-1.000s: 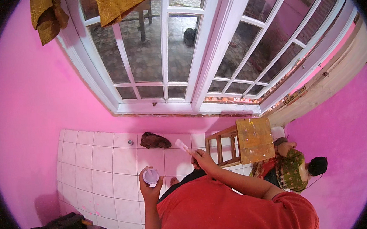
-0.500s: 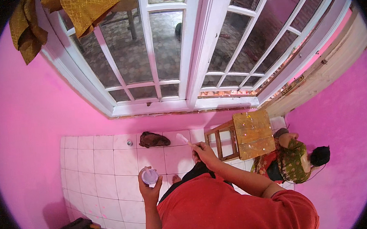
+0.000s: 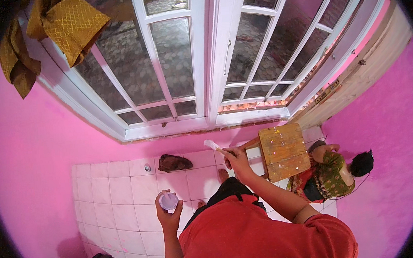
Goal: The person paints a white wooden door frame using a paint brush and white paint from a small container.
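Observation:
My left hand [image 3: 168,219] is closed round a small cup of pale lilac paint [image 3: 168,201], held upright in front of my body. In my right hand [image 3: 237,161] is a paintbrush [image 3: 211,145], gripped by its handle, with whitish-lilac paint on its bristles. The brush points up and left toward the pink wall below the window and seems apart from it. Beyond it stands the white-framed window [image 3: 168,128] with many glass panes.
A paint-spotted wooden stool [image 3: 285,152] stands right of my right hand. Behind it sits another person [image 3: 331,173] in a green patterned top. A dark brown cloth [image 3: 174,163] and a small can [image 3: 147,168] lie on the tiled floor [image 3: 114,183]. Golden-brown cloth [image 3: 72,25] hangs at upper left.
My right hand and the brush have moved slightly right and upward. My view has shifted a little, and one of my feet now shows more. The left hand keeps the cup.

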Demonstrator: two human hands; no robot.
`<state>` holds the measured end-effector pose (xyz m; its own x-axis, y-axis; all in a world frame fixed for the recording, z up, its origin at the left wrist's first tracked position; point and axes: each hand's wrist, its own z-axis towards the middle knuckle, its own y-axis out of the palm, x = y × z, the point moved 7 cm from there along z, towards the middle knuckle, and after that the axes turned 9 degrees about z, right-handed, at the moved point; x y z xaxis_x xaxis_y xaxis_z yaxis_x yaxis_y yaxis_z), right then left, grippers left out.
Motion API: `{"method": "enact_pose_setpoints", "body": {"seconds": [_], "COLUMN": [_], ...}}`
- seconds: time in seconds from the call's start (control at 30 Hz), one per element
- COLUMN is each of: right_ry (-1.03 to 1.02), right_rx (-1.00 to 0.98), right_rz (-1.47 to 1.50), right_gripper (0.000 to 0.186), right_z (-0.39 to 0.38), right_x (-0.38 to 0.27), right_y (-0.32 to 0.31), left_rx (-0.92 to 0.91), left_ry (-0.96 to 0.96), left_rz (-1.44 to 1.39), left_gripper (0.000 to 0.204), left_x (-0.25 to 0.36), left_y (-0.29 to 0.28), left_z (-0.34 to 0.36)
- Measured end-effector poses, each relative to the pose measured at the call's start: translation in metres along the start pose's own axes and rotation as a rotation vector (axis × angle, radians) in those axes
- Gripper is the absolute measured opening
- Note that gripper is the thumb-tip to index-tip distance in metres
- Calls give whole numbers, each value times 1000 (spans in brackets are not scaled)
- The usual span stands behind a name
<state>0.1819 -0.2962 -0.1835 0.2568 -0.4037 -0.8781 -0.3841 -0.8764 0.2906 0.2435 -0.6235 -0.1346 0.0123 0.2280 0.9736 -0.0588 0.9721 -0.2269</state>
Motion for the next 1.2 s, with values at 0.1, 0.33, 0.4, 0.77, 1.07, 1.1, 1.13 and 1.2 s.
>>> {"method": "enact_pose_setpoints", "body": {"seconds": [0.1,0.33,0.4,0.77,1.07,1.1,1.13,1.2], "right_ry": [-71,-183,-199,-94,-217,-143,-142,-111], "right_rx": [8,90,104,137,150,165,161,158], "right_rz": [83,205,222,285,-183,-247,-251,-393], "right_gripper": [19,22,24,24,33,44,44,47], "right_z": [13,39,49,120,183,187,190,197], "right_x": [-19,-74,-84,-55,-4,2,4,10], "right_y": [-11,-36,-47,-75,-81,-83,-83,-83], "left_rx": [-8,0,-20,-60,0,18,36,37], "left_ry": [-4,43,20,37,51,62,73,72], "left_rz": [8,57,54,156,162,156,150,150], "left_gripper": [67,60,62,61,62,58,55,55], "left_x": [8,40,43,80,90,95,98,98], "left_y": [5,24,31,54,70,73,74,77], "left_z": [9,35,43,72,80,80,81,81]}}
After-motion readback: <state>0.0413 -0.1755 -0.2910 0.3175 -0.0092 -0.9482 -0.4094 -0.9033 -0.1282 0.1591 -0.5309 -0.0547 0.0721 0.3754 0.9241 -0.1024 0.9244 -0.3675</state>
